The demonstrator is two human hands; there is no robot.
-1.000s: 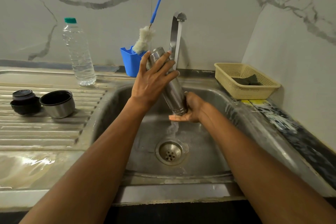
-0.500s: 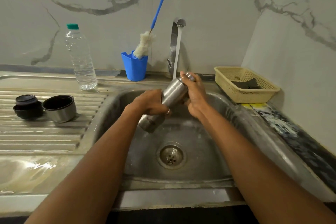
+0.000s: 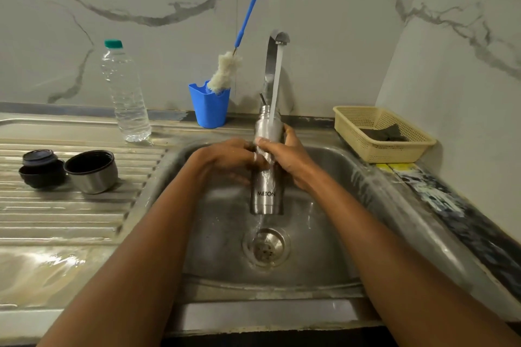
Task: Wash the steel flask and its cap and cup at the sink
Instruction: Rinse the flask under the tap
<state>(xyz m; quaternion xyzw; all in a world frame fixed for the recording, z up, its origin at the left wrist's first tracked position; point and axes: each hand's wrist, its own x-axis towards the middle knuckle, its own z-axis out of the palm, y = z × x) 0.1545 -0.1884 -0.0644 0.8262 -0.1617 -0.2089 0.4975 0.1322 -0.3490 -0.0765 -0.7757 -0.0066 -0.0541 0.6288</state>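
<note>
The steel flask (image 3: 266,194) stands upright over the sink (image 3: 332,236), mouth up under the running tap (image 3: 277,39). Water falls on its neck and runs off its base toward the drain. My left hand (image 3: 225,160) grips the flask's middle from the left. My right hand (image 3: 287,152) grips it from the right, thumb across the front. The steel cup (image 3: 91,172) stands on the drainboard at the left, and the dark cap (image 3: 41,167) sits beside it.
A clear plastic water bottle (image 3: 127,96) stands at the back of the drainboard. A blue holder (image 3: 210,107) with a blue-handled bottle brush (image 3: 228,70) is left of the tap. A cream basket (image 3: 377,132) holding a dark scrub pad sits at the right.
The flask went from upside down and tilted to lying slanted across both hands, and now it is upright with its mouth under the stream. Both hands shifted to its middle.
</note>
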